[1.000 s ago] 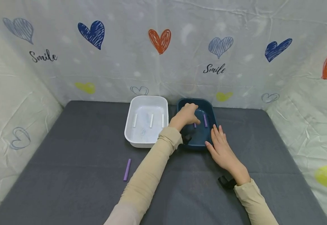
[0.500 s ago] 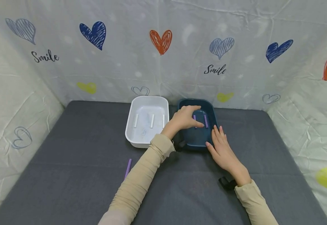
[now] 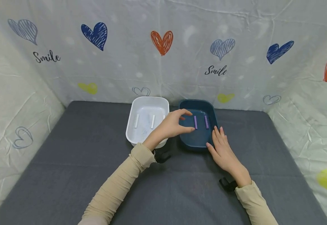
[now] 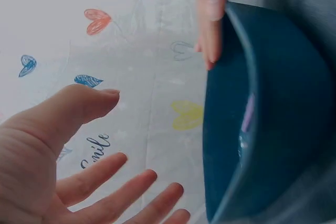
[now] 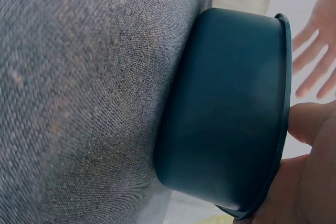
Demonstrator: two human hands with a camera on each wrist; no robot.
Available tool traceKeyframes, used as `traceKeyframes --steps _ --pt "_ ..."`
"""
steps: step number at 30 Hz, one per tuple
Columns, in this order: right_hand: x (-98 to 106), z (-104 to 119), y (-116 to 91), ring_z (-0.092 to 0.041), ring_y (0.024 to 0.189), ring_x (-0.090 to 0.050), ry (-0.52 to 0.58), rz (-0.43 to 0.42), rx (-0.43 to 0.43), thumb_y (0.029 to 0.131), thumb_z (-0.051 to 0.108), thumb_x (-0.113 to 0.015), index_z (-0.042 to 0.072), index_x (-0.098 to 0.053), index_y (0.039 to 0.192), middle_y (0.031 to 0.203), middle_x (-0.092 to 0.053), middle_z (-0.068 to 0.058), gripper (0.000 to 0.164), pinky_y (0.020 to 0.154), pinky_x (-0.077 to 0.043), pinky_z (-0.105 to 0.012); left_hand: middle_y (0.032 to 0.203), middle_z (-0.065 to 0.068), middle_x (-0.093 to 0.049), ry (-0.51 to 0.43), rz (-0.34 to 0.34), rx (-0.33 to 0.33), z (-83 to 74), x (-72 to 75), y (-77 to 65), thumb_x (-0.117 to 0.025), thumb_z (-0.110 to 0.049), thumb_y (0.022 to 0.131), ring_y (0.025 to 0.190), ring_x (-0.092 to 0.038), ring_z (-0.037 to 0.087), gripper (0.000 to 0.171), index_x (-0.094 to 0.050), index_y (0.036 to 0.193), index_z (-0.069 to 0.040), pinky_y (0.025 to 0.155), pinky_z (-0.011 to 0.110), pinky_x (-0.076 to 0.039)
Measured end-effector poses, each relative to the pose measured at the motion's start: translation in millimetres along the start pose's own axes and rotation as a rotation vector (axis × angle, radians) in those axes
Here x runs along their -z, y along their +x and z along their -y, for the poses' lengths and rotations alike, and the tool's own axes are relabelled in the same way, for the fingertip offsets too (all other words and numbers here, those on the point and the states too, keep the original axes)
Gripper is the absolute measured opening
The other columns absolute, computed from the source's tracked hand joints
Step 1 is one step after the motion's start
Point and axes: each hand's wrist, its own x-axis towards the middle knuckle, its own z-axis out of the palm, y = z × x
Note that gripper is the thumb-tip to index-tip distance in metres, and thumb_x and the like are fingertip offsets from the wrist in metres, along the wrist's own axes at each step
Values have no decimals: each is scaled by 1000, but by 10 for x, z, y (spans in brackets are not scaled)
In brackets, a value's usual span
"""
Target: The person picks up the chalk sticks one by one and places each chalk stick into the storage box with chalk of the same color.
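Observation:
My left hand (image 3: pixel 171 125) hovers over the gap between the two tubs, thumb and fingers apart, holding nothing. In the left wrist view its spread fingers (image 4: pixel 100 182) are bare. Two purple chalk-like sticks, a left one (image 3: pixel 195 122) and a right one (image 3: pixel 206 122), lie side by side in the dark teal tub (image 3: pixel 196 144). My right hand (image 3: pixel 226 154) rests against that tub's right side, fingers straight and touching the rim. To the left, the white tub (image 3: pixel 129 131) holds several white sticks (image 3: pixel 153 122); my left hand partly covers one.
A dark grey cloth (image 3: pixel 81 150) covers the table. The printed white curtain (image 3: pixel 185 81) stands right behind both tubs. Each wrist wears a black strap mount, one on the left (image 3: pixel 162 156) and one on the right (image 3: pixel 227 185).
My left hand has drawn back leftward out of the teal tub, revealing both purple sticks. Its sleeve now hides the purple stick on the cloth. The right hand stays at the rim.

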Motion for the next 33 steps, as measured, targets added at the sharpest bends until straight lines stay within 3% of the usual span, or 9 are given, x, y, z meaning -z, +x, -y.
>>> traceKeyframes --steps 9,14,22,28,33 --pt "6 24 -4 -34 150 9 9 -11 12 108 37 -38 -12 -17 153 164 -3 -21 70 118 -7 -62 126 6 -60 -20 -71 -61 173 165 -385 -79 -25 84 111 -58 25 46 -60 124 -12 93 42 -50" --pt "7 25 -5 -36 150 9 7 -22 18 108 37 -38 -13 -18 152 164 -4 -23 69 117 -8 -64 120 5 -61 -29 -112 -129 280 206 -550 -79 -19 82 108 -59 28 45 -60 121 -9 97 44 -47" --pt "12 26 -5 -33 150 11 4 0 -2 108 38 -37 -11 -16 153 164 -2 -21 70 118 -7 -62 126 7 -61 -66 -116 -233 488 252 -847 -81 -17 79 113 -57 23 55 -59 128 -8 100 47 -46" --pt "6 28 0 -35 150 10 14 -8 10 108 38 -37 -12 -17 153 164 -3 -22 70 117 -6 -63 121 7 -63 -68 -138 -329 633 300 -1113 -82 -13 79 111 -59 28 51 -62 125 -10 97 43 -49" --pt "-1 32 -4 -34 150 10 17 -10 7 108 37 -37 -12 -17 153 164 -3 -22 70 117 -7 -63 117 1 -64 -56 -137 -390 764 333 -1373 -84 -10 79 108 -61 21 48 -63 122 -12 91 40 -52"
